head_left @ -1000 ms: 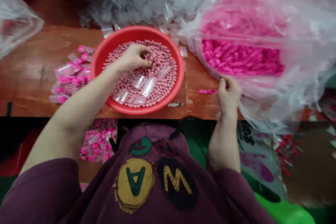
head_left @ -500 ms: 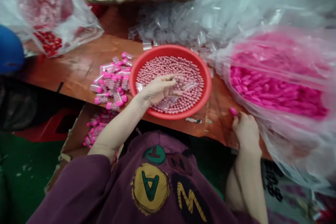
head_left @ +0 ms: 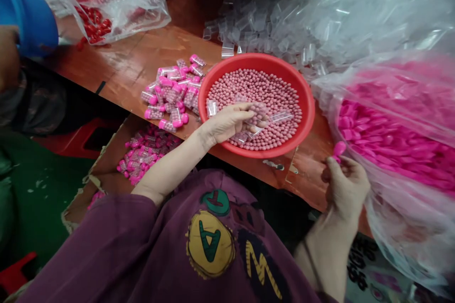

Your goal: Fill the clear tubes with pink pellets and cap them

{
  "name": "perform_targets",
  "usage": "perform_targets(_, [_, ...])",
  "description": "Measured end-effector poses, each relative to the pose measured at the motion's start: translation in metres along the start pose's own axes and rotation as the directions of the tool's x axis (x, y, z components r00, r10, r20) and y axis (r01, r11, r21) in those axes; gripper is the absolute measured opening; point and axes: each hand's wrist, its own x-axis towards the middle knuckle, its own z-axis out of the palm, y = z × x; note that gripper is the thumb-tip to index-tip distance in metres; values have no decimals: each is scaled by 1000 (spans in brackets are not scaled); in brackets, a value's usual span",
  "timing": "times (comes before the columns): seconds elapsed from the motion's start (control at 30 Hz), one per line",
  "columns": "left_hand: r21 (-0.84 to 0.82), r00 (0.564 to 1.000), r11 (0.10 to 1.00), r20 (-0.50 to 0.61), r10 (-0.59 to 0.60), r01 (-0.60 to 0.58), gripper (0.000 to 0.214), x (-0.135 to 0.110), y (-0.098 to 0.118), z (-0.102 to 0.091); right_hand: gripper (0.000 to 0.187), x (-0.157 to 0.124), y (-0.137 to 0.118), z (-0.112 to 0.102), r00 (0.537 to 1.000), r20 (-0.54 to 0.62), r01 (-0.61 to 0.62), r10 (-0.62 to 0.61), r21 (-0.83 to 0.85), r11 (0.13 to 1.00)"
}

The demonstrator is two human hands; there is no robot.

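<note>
- Head view: a person's left hand (head_left: 231, 122) grips a clear tube (head_left: 259, 112) over the near side of a red basin (head_left: 308, 104) of pink beads (head_left: 263, 92), the tube's long axis running left to right.
- The right hand (head_left: 346, 185) pinches a pink cap (head_left: 339, 148) at the table's (head_left: 131, 64) near edge, well right of the tube; the bag of pink caps (head_left: 391, 142) lies just beside that hand.
- Filled, capped tubes (head_left: 170, 94) lie left of the basin.
- Large letters on the purple shirt (head_left: 142, 255) read upside down: "A", "W", "T".
</note>
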Motion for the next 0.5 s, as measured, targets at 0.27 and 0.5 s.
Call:
perform_targets(0.27, [37, 980, 996, -185, -68, 76, 22, -4, -2, 15, 53, -5, -101, 54, 993, 95, -100, 63, 457, 884])
perform_targets(0.5, [48, 971, 995, -228, -73, 86, 16, -1, -1, 12, 42, -5, -109, 99, 957, 233, 89, -172, 326, 941])
